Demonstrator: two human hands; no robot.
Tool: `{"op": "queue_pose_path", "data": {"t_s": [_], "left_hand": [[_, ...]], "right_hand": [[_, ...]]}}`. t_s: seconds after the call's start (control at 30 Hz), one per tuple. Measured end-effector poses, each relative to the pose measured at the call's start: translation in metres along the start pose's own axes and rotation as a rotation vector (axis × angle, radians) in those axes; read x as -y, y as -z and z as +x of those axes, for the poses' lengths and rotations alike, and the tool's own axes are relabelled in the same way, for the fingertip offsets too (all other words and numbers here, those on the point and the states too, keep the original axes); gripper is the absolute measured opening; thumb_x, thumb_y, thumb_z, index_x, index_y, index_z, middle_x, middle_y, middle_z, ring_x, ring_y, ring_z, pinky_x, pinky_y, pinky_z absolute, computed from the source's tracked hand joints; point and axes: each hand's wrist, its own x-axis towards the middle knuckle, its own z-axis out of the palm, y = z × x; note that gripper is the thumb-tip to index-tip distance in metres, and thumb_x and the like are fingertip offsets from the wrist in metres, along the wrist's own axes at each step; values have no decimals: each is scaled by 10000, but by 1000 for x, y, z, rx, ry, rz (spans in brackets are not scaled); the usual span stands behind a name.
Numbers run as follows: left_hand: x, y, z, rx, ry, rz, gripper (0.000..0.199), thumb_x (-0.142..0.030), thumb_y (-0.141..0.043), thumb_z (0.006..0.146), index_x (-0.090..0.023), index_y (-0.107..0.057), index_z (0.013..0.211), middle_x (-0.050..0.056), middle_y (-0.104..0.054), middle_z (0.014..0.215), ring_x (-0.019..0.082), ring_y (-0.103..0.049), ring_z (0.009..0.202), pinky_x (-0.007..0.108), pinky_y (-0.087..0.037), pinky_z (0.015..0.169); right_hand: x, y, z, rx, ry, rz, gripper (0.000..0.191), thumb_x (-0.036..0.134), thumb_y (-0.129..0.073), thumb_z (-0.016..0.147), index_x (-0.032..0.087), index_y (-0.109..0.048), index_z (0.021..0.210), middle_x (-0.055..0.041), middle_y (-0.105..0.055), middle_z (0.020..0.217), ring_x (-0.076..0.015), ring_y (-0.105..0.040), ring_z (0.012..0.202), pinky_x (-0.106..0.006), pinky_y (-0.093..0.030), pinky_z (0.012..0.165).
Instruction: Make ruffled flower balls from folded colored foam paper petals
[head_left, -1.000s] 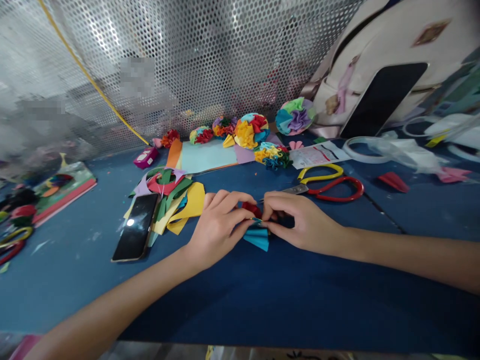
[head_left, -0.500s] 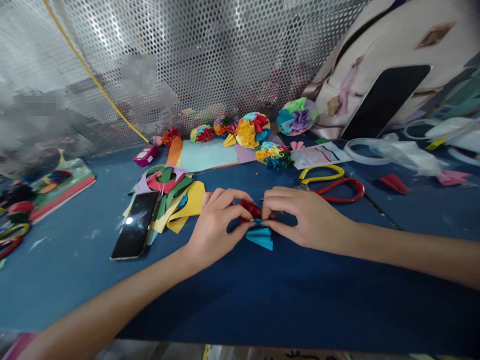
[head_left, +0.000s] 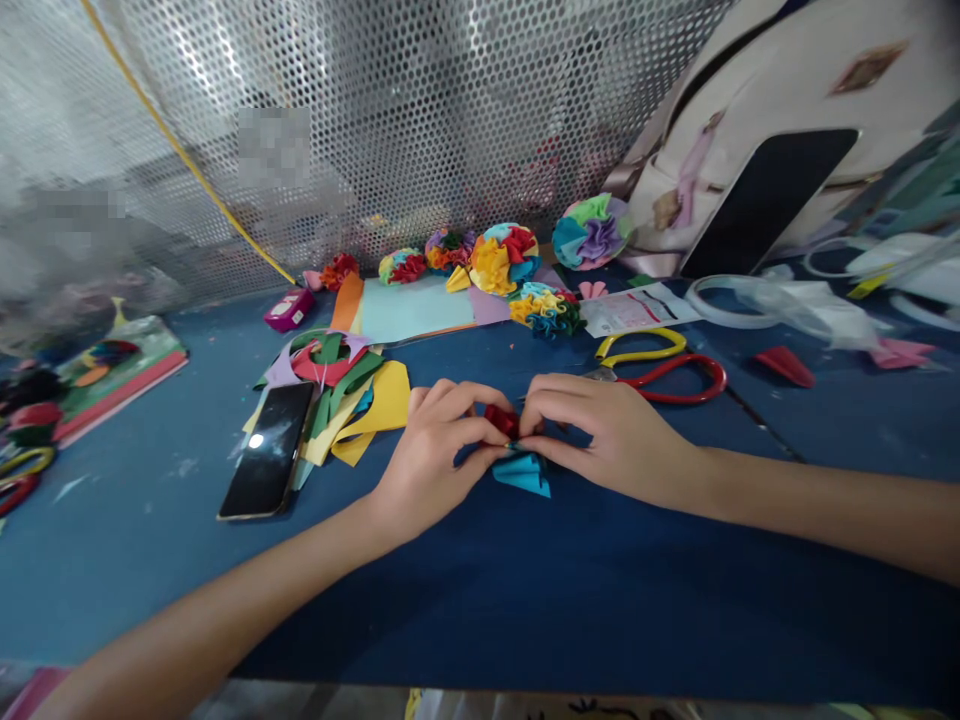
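Observation:
Between my two hands is a piece of blue paper with pleats, its lower part fanning out toward me. My left hand pinches its top edge from the left, thumb against forefinger. From the right, my right hand pinches the same edge, the fingertips of both hands almost meeting. Just behind the blue paper, a dark red crumpled piece shows between the hands; whether it is joined to the blue one I cannot tell. Scissors with yellow and red handles lie beyond my right hand, their blades mostly hidden.
Left of my hands, a phone rests against coloured paper scraps. Several ruffled paper flowers line the back, before a perforated metal screen. Another phone leans on a pale backpack. A tape roll lies at right.
My fingertips have closed in slightly over the top of the blue paper, so less of its upper edge shows. Its fan has tilted a little to the right.

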Motion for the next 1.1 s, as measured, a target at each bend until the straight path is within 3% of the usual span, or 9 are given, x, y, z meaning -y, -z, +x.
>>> {"op": "queue_pose_path", "data": {"t_s": [0.53,1.1], "left_hand": [[1,5,3,62,16,-77,151,-111,-737,930,-217,-752,823,-11,-749,1125,166,-571,904,362,-348,838],[6,6,4,111,-32,-99,186,-255,-686,988,-231,-789,835,26,-747,1160,173,-564,890,389,-350,855]], "right_hand": [[-6,-1,1,-81,139,-101,319,400,-536,1065,188,-624,844,-13,-640,804,-134,-629,738,-245,-440,652],[-7,-2,0,-103,185,-99,212,344,-603,1039,197,-632,889,-17,-672,858,-138,-644,776,-253,-446,669]]}}
